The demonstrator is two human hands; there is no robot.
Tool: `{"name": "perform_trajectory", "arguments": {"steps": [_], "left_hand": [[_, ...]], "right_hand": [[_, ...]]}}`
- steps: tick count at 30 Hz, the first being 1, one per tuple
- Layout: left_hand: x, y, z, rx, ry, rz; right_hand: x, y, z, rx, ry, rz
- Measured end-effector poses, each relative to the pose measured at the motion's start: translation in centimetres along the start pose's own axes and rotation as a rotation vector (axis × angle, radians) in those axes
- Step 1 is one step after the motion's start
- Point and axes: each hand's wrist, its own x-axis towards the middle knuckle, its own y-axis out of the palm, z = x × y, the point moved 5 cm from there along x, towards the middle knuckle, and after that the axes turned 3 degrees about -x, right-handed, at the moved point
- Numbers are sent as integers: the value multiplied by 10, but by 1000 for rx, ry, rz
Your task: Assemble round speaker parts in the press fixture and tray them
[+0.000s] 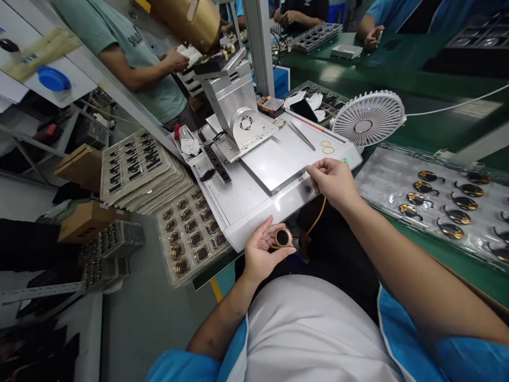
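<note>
In my left hand (260, 252) is a round copper-coloured watch case (283, 237) with a dark centre, held between thumb and fingers in front of the white machine base (254, 225). My right hand (334, 180) is closed, thumb and fingertips pinched together at the front right edge of the flat white plate (274, 164). Whatever lies between those fingertips is too small to make out. Beyond that hand, thin yellow rings (326, 147) and metal tweezers (301, 136) rest on the machine top. A metal fixture (242, 119) stands at the back of the plate.
A white fan (366, 119) stands right of the machine. Trays of round parts with dark tails (457, 215) lie on the green bench. At left are a tray of copper-rimmed parts (193, 239) and stacked trays (135, 164). A gold cylinder (186, 21) hangs above; co-workers stand behind.
</note>
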Motion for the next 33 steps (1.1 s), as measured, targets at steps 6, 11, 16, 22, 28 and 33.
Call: {"name": "perform_trajectory", "arguments": {"steps": [6,11,16,22,28,33], "left_hand": [[-1,4,-6,167,131,13],[0,8,-9,239,168,29],[0,9,-12,267,192,24],[-2,9,-11,276,178,-4],[-3,14,-9,321,217,104],[-1,4,-17,371,232,148]], "right_hand": [[-86,26,-12,17,147,406],[-116,34,-20,-46,196,466],[-113,33,-25,-94,159,464],[-110,35,-32,-108,132,438],[-115,15,-40,71,255,446],[-128,-135,-46,-482,98,-323]]}}
